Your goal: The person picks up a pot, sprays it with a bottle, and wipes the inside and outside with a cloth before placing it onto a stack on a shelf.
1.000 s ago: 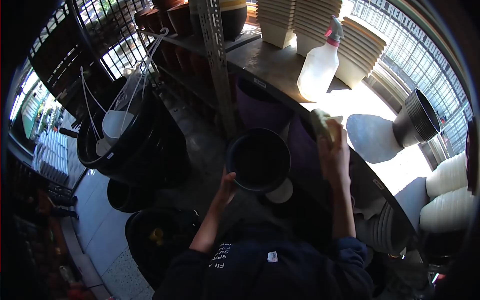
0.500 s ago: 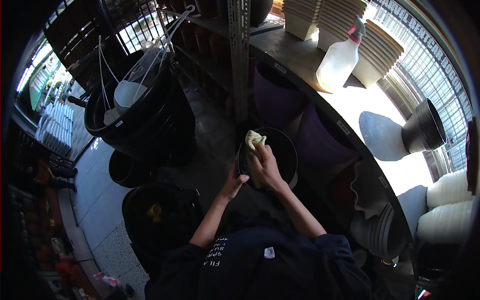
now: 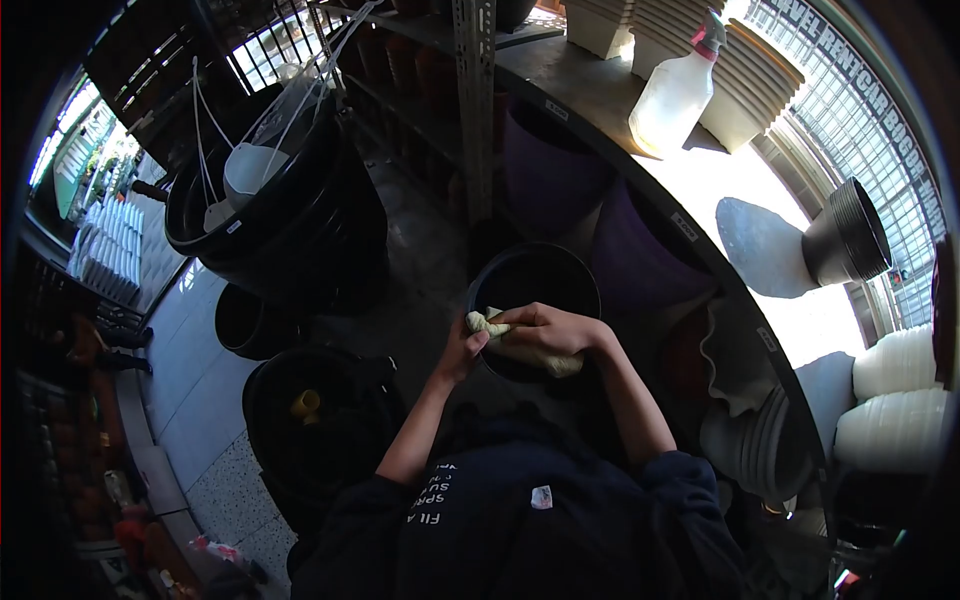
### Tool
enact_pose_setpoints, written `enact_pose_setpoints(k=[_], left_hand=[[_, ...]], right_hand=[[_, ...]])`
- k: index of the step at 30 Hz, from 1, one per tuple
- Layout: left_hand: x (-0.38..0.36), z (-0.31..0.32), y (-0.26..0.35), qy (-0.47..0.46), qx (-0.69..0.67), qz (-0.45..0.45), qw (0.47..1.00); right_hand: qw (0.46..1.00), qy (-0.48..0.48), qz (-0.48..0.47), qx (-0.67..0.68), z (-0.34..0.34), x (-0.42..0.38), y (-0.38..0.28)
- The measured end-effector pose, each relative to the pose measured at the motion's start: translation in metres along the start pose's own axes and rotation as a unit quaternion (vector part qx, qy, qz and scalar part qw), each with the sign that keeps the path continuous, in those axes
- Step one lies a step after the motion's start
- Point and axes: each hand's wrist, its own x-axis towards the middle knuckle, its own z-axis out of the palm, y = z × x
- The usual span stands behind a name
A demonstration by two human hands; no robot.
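Wiping-style contact at the black pot (image 3: 535, 256): right hand (image 3: 548, 330) has dropped to the near rim with the cloth (image 3: 545, 359). Half a second ago it was over the opening, cloth bunched up high; a second ago it was out by the tabletop (image 3: 570, 95), off the pot. Cloth now spreads along the near rim, one end at the left thumb.

Right hand: fingers bent, closed on cloth. Left hand (image 3: 460, 352): partly curled on the pot's left side, thumb against cloth; its hidden fingers I can't tell. Pot sits between the hands, in front of the torso, opening up.

Materials: pot round, dark, smooth. Cloth pale yellow-green, soft, creased. Spray bottle (image 3: 672, 103) on the tabletop, translucent with pink collar. Nested black pots (image 3: 840, 240) tilted, rims ridged. Cream planters (image 3: 755, 85) stacked, edges layered. Purple pots (image 3: 640, 250) below, rounded.
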Motion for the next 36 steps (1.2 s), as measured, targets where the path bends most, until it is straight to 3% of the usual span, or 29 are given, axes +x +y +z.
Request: enact_pose_setpoints(k=[3, 6, 9, 11, 13, 18, 20, 23, 26, 30, 32, 34, 36], left_hand=[[-0.001, 0.027, 0.040, 0.041, 0.025, 0.061, 0.997], [0.007, 0.014, 0.023, 0.072, 0.186, 0.099, 0.975], [-0.002, 0.020, 0.025, 0.157, 0.323, 0.013, 0.933], [-0.004, 0.022, 0.025, 0.178, 0.321, -0.011, 0.930], [-0.005, 0.023, 0.028, 0.175, 0.334, -0.052, 0.925], [-0.009, 0.028, 0.044, 0.147, 0.390, -0.158, 0.895], [-0.006, 0.030, 0.039, 0.141, 0.415, -0.160, 0.885], [-0.003, 0.036, 0.042, 0.133, 0.394, -0.166, 0.894], [-0.001, 0.036, 0.041, 0.155, 0.378, -0.097, 0.908], [0.001, 0.036, 0.026, 0.206, 0.329, -0.038, 0.921], [-0.002, 0.034, 0.019, 0.232, 0.321, -0.029, 0.918], [-0.004, 0.031, 0.010, 0.229, 0.338, -0.013, 0.913], [-0.007, 0.022, 0.003, 0.203, 0.380, 0.009, 0.903]], right_hand=[[0.990, -0.056, 0.064, -0.115, -0.006, -0.013, -0.012], [0.957, -0.074, 0.159, -0.232, -0.002, -0.025, -0.017], [0.892, 0.020, 0.285, -0.350, 0.009, -0.030, 0.007], [0.830, 0.112, 0.327, -0.439, 0.013, -0.032, 0.027], [0.743, 0.211, 0.325, -0.546, 0.009, -0.030, 0.084], [0.722, 0.343, 0.162, -0.579, 0.000, -0.038, 0.088], [0.683, 0.379, 0.080, -0.619, 0.002, -0.036, 0.086], [0.638, 0.376, 0.041, -0.671, 0.005, -0.029, 0.069], [0.614, 0.367, 0.065, -0.696, 0.003, -0.025, 0.096], [0.684, 0.376, 0.163, -0.603, 0.035, -0.017, 0.122], [0.796, 0.324, 0.194, -0.472, 0.055, -0.021, 0.118], [0.874, 0.244, 0.247, -0.341, 0.069, -0.020, 0.109], [0.948, 0.162, 0.205, -0.182, 0.069, -0.020, 0.094]])
